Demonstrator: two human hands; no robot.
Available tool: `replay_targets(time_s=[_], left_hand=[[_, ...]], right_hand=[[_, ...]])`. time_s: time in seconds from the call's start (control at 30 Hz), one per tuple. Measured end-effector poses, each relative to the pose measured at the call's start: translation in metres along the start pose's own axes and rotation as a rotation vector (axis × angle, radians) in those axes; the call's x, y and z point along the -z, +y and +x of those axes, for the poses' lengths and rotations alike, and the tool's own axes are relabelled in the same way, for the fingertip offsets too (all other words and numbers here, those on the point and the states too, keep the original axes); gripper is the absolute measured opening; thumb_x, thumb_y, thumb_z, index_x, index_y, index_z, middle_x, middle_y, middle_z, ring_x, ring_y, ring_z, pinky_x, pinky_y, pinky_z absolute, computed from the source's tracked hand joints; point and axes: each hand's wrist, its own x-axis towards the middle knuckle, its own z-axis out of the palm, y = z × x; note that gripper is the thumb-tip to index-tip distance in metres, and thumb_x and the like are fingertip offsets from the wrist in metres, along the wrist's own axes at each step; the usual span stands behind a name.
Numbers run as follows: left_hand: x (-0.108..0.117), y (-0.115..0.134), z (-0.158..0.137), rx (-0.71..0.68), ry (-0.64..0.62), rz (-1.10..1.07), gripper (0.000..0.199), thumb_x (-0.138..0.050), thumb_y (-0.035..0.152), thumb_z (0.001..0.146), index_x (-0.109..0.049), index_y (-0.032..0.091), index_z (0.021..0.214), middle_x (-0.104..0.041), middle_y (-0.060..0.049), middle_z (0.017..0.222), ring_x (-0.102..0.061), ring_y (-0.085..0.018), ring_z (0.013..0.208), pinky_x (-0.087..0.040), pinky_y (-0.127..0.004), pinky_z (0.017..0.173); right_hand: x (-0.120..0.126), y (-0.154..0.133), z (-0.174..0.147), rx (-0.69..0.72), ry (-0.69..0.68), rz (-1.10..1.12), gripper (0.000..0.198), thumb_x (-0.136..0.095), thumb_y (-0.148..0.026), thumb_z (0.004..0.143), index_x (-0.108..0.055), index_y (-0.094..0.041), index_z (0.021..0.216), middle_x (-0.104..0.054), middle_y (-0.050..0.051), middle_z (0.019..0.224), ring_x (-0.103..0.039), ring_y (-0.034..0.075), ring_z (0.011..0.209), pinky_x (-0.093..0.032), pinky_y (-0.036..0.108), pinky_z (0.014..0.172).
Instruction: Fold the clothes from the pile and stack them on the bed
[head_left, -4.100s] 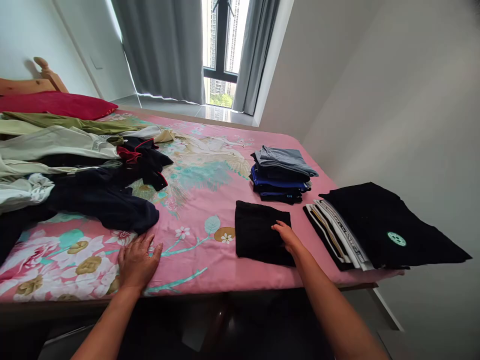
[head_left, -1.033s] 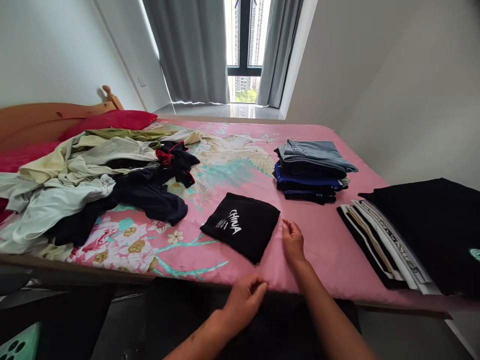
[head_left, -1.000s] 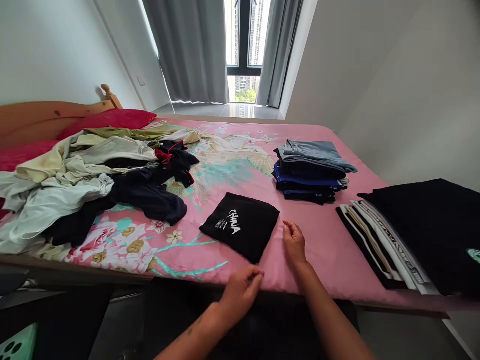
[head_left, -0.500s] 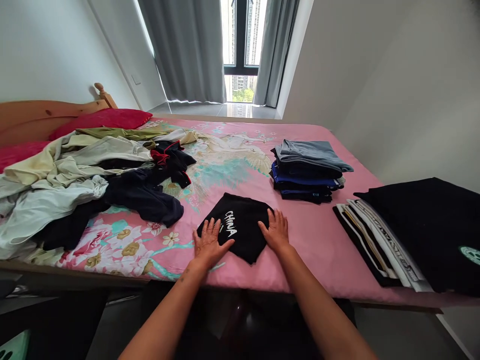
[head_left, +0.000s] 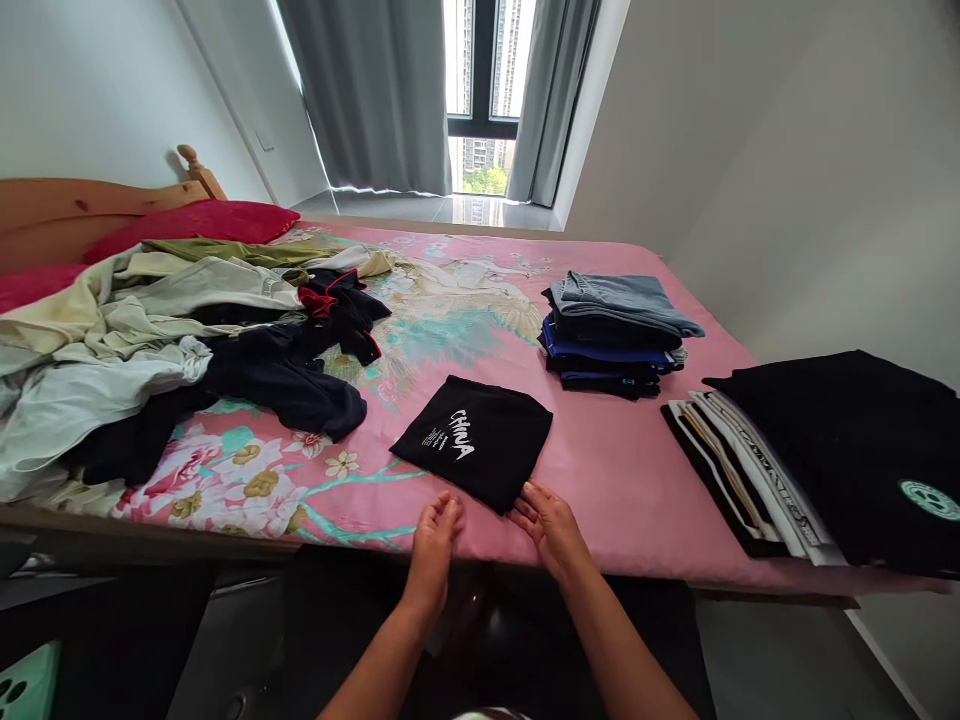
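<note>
A black folded T-shirt [head_left: 499,430] with white "CHINA" lettering lies flat on the bed in front of me. My right hand [head_left: 551,525] is at its near right corner, fingertips touching the edge and fingers slightly apart. My left hand [head_left: 435,540] hovers over the bed's near edge, just short of the shirt, with loosely curled fingers and nothing visible in them.
To the left sprawls a heap of unfolded clothes [head_left: 150,340]. A stack of folded trousers [head_left: 619,335] stands right of the shirt. Folded tops [head_left: 825,450] are piled at the far right. The pink floral bedsheet [head_left: 622,460] lies beneath everything.
Both hands have come off the shirt's top and drawn back toward me. My right hand is now at the near corner. More of the white print shows.
</note>
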Motion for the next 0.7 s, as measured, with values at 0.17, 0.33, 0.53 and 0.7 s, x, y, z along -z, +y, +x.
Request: replay_targets(time_s=[0.17, 0.33, 0.53, 0.7], left_hand=[[-0.032, 0.018, -0.001, 0.459, -0.189, -0.254, 0.042, -0.063, 0.045, 0.08, -0.057, 0.012, 0.106, -0.064, -0.016, 0.108, -0.066, -0.02, 0.092, -0.051, -0.033, 0.086], [-0.077, 0.007, 0.006, 0.379, -0.277, -0.098, 0.031, -0.065, 0.034, 0.077, -0.057, 0.014, 0.1, -0.067, -0.006, 0.089, -0.063, -0.012, 0.067, -0.051, -0.025, 0.064], [-0.099, -0.02, -0.045, 0.328, -0.624, 0.247, 0.019, -0.069, 0.029, 0.069, -0.062, 0.012, 0.077, -0.065, -0.005, 0.07, -0.059, -0.013, 0.054, -0.045, -0.024, 0.051], [-0.072, 0.026, -0.018, -0.612, -0.488, 0.766, 0.021, -0.049, 0.019, 0.083, -0.067, 0.018, 0.093, -0.069, -0.006, 0.099, -0.061, -0.018, 0.098, -0.046, -0.035, 0.092]], right_hand=[[-0.02, -0.01, 0.015, 0.002, 0.005, -0.206, 0.048, -0.074, -0.038, 0.063, -0.053, -0.019, 0.101, -0.065, 0.003, 0.087, -0.059, 0.015, 0.063, -0.052, 0.029, 0.053], [-0.01, -0.025, 0.029, 0.177, 0.06, -0.281, 0.042, -0.067, -0.027, 0.058, -0.054, -0.016, 0.096, -0.065, 0.002, 0.078, -0.059, 0.015, 0.062, -0.048, 0.025, 0.053], [0.055, -0.052, 0.039, 0.301, 0.324, -0.6, 0.062, -0.059, -0.025, 0.061, -0.047, -0.014, 0.12, -0.066, 0.007, 0.092, -0.063, 0.018, 0.072, -0.051, 0.029, 0.063], [0.047, -0.071, 0.04, 0.727, 0.298, -0.935, 0.038, -0.049, -0.038, 0.08, -0.058, -0.017, 0.109, -0.061, 0.01, 0.113, -0.058, 0.021, 0.104, -0.045, 0.035, 0.093]])
